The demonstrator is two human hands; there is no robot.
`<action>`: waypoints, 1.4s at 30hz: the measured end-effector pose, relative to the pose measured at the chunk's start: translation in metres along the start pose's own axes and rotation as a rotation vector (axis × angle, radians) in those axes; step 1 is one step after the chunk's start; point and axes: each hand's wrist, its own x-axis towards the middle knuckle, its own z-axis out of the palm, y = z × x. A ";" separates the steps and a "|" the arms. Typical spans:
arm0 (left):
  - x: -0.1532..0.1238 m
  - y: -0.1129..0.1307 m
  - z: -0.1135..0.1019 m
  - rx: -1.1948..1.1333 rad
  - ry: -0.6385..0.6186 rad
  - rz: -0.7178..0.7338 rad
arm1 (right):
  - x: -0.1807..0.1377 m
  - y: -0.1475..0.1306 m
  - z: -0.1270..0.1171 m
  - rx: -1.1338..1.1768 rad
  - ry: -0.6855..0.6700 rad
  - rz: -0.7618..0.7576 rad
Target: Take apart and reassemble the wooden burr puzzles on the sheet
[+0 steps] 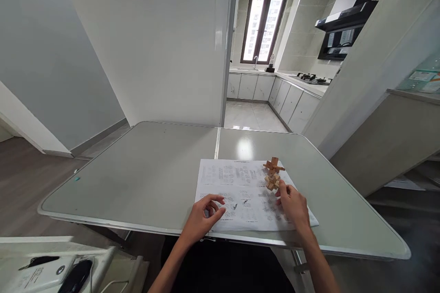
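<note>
A light wooden burr puzzle [272, 182] of interlocked sticks is at the right side of a printed sheet [213, 176]. My right hand [292, 201] has its thumb and index finger closed at the puzzle's right edge; the exact contact is partly hidden. Just behind stands a darker brown wooden burr puzzle [273, 165], close against the lighter one. Over the sheet's lower left part, my left hand [204, 215] is held with fingers curved and apart, nothing between them. Rows of small printed diagrams and dark pen marks show on the paper.
The sheet lies on a grey-green folding table [147, 174] with a metal rim and a centre seam. A small teal piece [77, 178] sits near its left edge. At lower left, a white cart [68, 247] holds a white device and black items. A kitchen lies beyond the doorway.
</note>
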 end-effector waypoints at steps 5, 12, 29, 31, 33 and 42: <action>0.001 0.002 -0.001 0.012 -0.007 -0.009 | 0.008 0.005 -0.003 -0.073 0.026 0.060; 0.001 -0.001 0.000 0.026 0.014 -0.028 | -0.002 0.005 -0.005 -0.025 0.056 0.048; 0.003 -0.011 -0.002 0.039 0.047 -0.050 | -0.063 -0.015 0.042 0.528 -0.349 -0.302; 0.003 -0.010 -0.002 0.036 0.052 -0.057 | -0.063 -0.016 0.042 0.532 -0.359 -0.304; 0.003 -0.010 -0.002 0.029 0.051 -0.056 | -0.063 -0.016 0.044 0.547 -0.357 -0.298; 0.004 -0.010 -0.003 0.003 0.086 -0.057 | -0.060 -0.013 0.051 0.557 -0.338 -0.300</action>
